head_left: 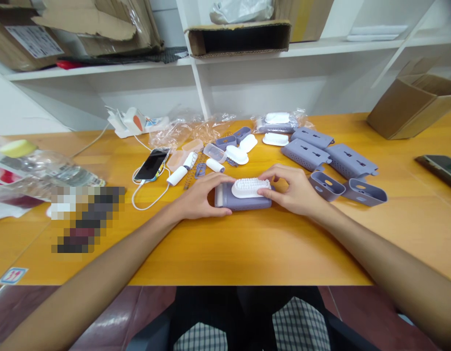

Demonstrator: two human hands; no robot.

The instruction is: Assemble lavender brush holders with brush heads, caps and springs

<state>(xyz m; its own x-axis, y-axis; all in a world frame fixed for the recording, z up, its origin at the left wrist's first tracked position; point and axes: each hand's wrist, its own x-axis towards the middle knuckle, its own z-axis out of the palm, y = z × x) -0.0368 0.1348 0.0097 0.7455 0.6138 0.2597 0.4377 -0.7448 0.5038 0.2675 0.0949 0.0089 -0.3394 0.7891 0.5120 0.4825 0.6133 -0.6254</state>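
A grey-purple plastic case (243, 204) lies on the table in front of me, with a whitish translucent left end. My left hand (201, 196) is closed around that end, thumb along the near side and fingers at the far side. On top of the case rests a white oval scrub brush head (249, 188), its nubbly bristles facing up. My right hand (289, 187) pinches the right end of this brush head between thumb and fingers. Beyond the case lie more white brush heads (237, 155), white cylinders (215, 165) and springs (191, 178).
Several grey-purple shells (306, 155) and open end caps (366, 191) stand to the right. On the left lie a phone (152, 164) with a white cable and a plastic bottle (53, 163). Clear plastic bags (189, 127) sit at the back; a cardboard box (411, 105) stands back right.
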